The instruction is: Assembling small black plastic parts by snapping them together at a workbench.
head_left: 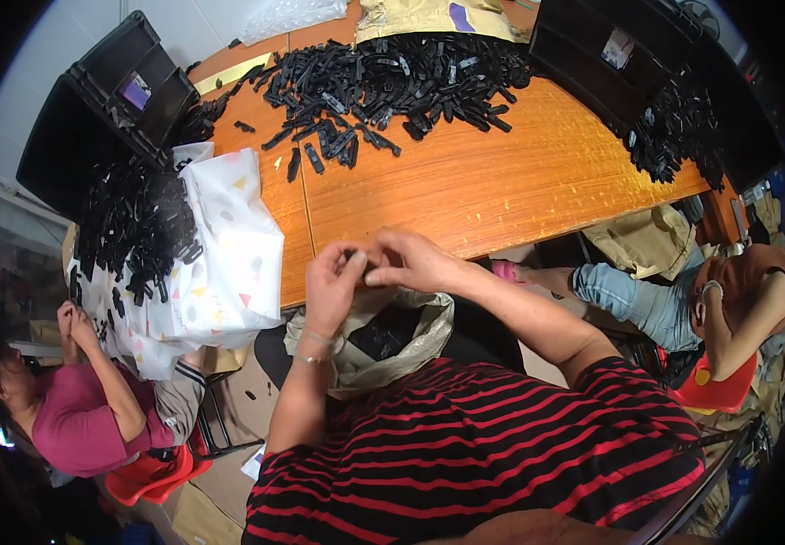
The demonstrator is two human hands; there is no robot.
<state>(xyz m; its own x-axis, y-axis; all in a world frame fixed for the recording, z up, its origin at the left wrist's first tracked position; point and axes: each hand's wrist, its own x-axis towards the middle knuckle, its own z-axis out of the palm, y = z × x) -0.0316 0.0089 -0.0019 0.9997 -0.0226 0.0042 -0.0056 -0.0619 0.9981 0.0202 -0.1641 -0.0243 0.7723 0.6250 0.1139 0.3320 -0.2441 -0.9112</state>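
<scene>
Left hand (331, 283) and right hand (410, 262) pinched together on a small black plastic part (356, 259), above the open sack (383, 331) at the orange counter (501, 182) edge; probably slips from fingertips into the sack if grip loosens.

A single head-worn fisheye view looks steeply down from just above the hands (374, 272), close at centre, with the orange worktop (501, 182) stretching toward twelve o'clock and its edges bending at the rim.

Glossy varnished wood table (519, 182); matt black plastic parts (392, 82); crinkled plastic bag (410, 331).
</scene>
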